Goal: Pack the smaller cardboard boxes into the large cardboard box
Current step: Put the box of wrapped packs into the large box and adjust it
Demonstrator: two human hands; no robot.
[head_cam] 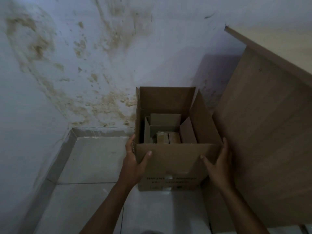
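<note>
Gripping the large cardboard box (172,159), both hands clasp its sides; smaller boxes (167,137), seemingly, lie inside.

The large cardboard box (175,162) is showing plain matt brown corrugated board, dark print fading on its front. Inside it, the smaller box (164,125) is looking the same dull card. Beside it, a wood-grain laminate panel (263,129) is leaning, smooth. Beneath, glossy pale floor tiles (91,159) are gleaming; behind, the painted wall (67,65) is flaking.
</note>
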